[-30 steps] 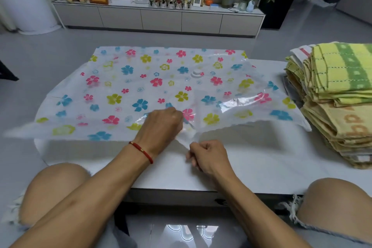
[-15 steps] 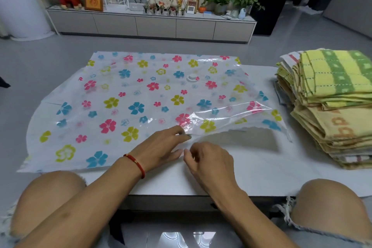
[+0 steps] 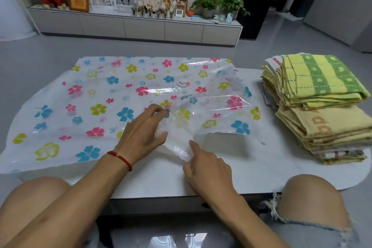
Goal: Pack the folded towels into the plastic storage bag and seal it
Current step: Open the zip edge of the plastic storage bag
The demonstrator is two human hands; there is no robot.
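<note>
The plastic storage bag, clear with coloured flowers and a round white valve, lies flat across the white table. Its near edge is parted into a mouth right of centre. My left hand reaches forward with straight fingers, and its fingertips are under the bag's top layer. My right hand pinches the lower lip of the bag's near edge, index finger stretched out. A tall stack of folded yellow and green towels stands on the table's right end, apart from the bag.
My two bare knees flank the table's near edge. The bag's left part hangs over the table's left end. Beyond the table is grey floor, then a long low cabinet with plants, frames and small items.
My left hand let go of the edge and slid forward into the bag's mouth with fingers spread. The top layer on the right lifted. My right hand stayed at the near edge.
</note>
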